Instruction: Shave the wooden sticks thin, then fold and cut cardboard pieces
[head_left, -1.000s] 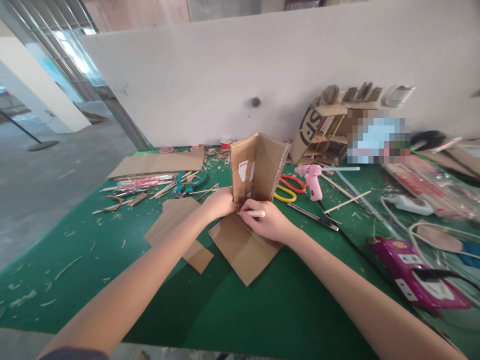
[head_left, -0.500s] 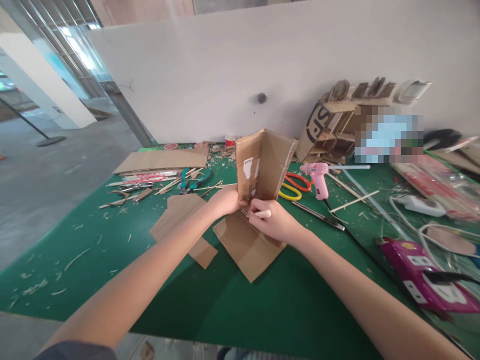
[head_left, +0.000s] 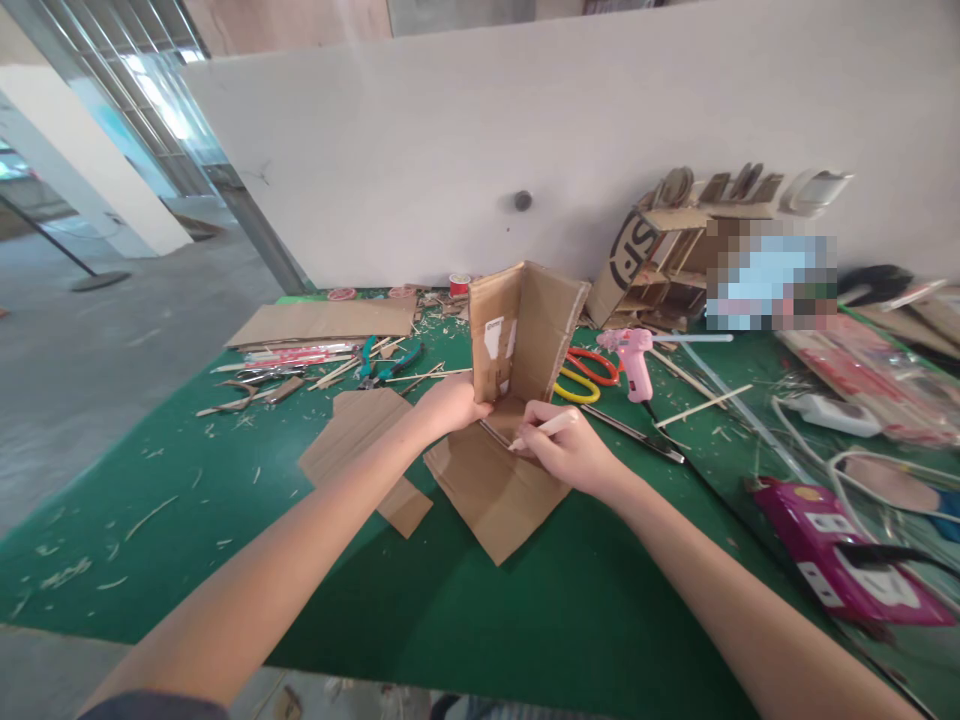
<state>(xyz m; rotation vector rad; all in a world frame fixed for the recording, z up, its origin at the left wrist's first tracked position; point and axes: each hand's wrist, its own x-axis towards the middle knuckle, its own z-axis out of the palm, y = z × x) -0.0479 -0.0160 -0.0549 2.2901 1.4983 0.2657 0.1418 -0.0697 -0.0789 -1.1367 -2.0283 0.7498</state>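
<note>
A folded cardboard corner piece (head_left: 547, 325) stands upright, with two tall walls and a base, on a flat cardboard sheet (head_left: 499, 515). My left hand (head_left: 452, 402) grips its lower left edge, fingers partly hidden behind the wall. A slim whitish pen (head_left: 551, 427) sits in the closed fingers of my right hand (head_left: 576, 455). Its tip rests at the front edge of the base, where it meets the sheet. Left of the sheet, under my left forearm, lies another cut cardboard piece (head_left: 352, 425).
Beyond the corner piece lie scissors (head_left: 581, 388) with yellow and orange handles, a pink glue gun (head_left: 634, 360) and a utility knife (head_left: 637, 433). Teal pliers (head_left: 367, 365) are at left. A magenta power strip (head_left: 817, 530) and cables occupy the right. A cardboard shelf (head_left: 637, 260) leans at the back.
My right hand has slid the pen right and toward me along the base's front edge, and the pen shows more. My left hand keeps its hold. The view has shifted slightly.
</note>
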